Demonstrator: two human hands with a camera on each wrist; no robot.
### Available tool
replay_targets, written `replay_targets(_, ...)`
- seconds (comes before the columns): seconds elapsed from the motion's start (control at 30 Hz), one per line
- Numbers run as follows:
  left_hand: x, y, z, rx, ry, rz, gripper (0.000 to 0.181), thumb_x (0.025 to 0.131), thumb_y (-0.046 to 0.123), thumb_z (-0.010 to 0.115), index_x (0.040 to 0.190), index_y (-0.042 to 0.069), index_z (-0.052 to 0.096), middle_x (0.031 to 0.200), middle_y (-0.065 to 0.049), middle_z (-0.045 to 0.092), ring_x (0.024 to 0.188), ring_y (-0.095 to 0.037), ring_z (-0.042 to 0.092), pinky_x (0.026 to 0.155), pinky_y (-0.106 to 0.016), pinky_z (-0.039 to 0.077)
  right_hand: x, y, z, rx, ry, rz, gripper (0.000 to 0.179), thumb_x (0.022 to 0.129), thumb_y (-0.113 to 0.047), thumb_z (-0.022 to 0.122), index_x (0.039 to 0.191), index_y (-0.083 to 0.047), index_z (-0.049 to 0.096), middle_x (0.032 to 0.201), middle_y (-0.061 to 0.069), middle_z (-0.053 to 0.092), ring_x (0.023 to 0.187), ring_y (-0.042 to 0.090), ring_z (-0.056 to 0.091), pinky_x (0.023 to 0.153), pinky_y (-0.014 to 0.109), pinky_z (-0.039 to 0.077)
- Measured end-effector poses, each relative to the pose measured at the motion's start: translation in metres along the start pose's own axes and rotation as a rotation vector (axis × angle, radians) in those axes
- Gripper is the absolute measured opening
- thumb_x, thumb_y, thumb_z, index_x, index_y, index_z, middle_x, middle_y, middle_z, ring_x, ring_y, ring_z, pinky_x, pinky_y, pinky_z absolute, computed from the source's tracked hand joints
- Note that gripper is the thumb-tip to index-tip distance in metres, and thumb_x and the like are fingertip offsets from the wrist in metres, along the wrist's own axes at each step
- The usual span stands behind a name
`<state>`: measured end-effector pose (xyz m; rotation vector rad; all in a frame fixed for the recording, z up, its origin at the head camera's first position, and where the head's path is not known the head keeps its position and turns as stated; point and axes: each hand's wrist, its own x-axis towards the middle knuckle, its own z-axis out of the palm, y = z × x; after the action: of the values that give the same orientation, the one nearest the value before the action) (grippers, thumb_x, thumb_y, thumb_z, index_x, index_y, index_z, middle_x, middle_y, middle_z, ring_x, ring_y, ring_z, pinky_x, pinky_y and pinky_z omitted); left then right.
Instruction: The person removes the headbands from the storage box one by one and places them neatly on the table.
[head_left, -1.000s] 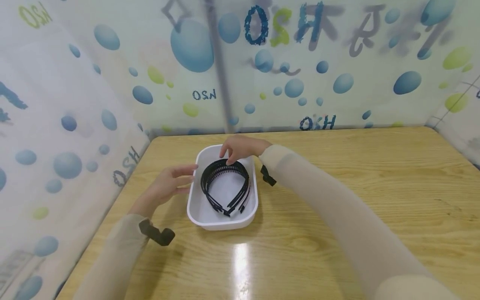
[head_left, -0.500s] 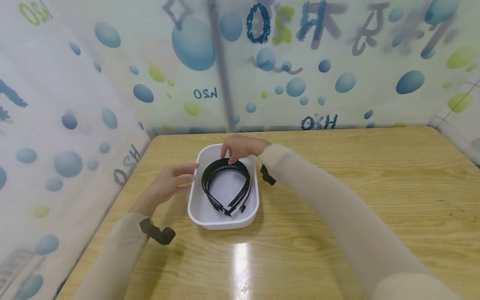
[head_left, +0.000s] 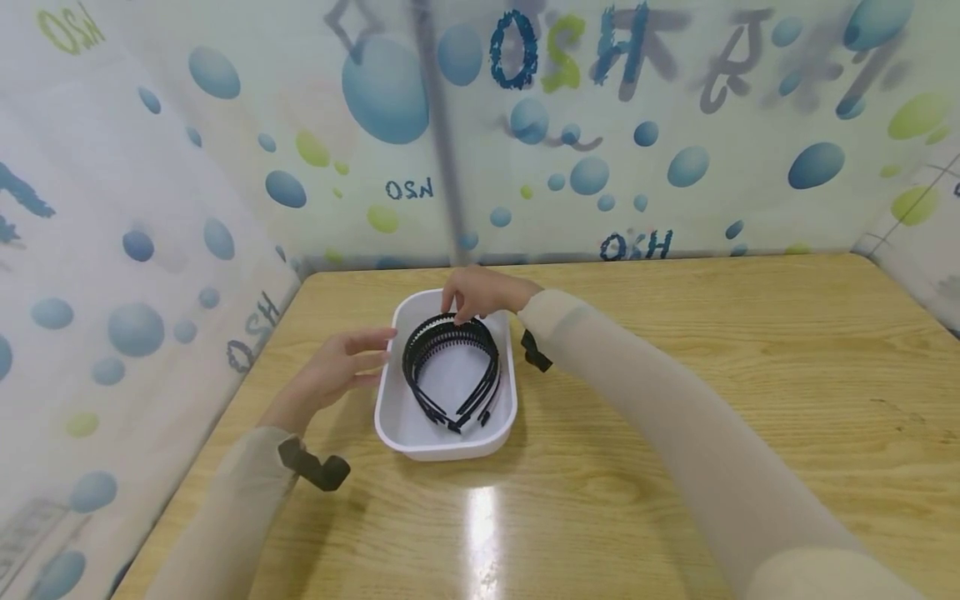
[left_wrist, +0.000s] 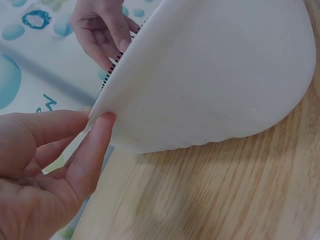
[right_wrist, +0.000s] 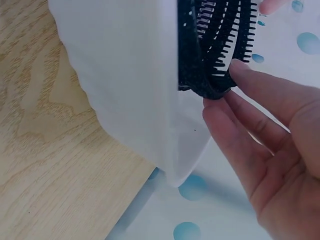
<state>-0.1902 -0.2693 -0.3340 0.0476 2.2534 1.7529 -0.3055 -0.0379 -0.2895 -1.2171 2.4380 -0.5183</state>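
Note:
A white plastic tub (head_left: pixel 453 451) with rounded corners holds several black toothed headbands (head_left: pixel 412 367), nested with their ends toward the near side. My left hand (head_left: pixel 330 371) is at the tub's left side; in the left wrist view, its fingertips (left_wrist: pixel 104 125) pinch the rim. Reaching over the far end, my right hand (head_left: pixel 483 292) pinches the arch of the uppermost headband (right_wrist: pixel 245 35) between thumb and fingers. That band stands slightly apart from the rest, with a thin gap showing at the top of the arch. The tub wall hides most of the bands in the left wrist view.
The tub stands on a wood-grain table (head_left: pixel 712 375), left of its middle. Patterned sheeting (head_left: pixel 600 150) with blue and green dots rises behind the table and along its left side. Dark straps (head_left: pixel 315 467) sit at both wrists.
My right hand has drawn the uppermost headband slightly toward the far end, and a gap has opened between it and the others. The left hand and tub stay in place.

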Motion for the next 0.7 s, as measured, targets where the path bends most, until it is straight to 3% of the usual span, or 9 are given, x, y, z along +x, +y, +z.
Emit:
replay_targets(0.43,0.001,0.002,0.000,0.002,-0.006,-0.007,0.051,0.092,0.002,0.051,0.138,-0.005,0.032,0.135,-0.025,0.036,0.105,-0.013,0.052,0.092,-0.035,0.048,-0.007,-0.005,-0.009,0.030,0.048,-0.001,0.023,0.085,-0.006,0.064,0.108,-0.005,0.067,0.086,0.008,0.065,0.075,0.019,0.060,0.056,0.024,0.055)
replay_targets(0.7,0.003,-0.002,-0.001,-0.018,0.004,-0.009,0.050,0.091,-0.001,0.051,0.137,-0.006,0.034,0.133,-0.023,0.039,0.097,-0.009,0.055,0.088,-0.033,0.050,-0.013,-0.002,-0.020,0.062,0.085,-0.017,0.024,0.086,-0.007,0.064,0.110,-0.006,0.066,0.091,0.008,0.066,0.079,0.018,0.061,0.057,0.024,0.055)
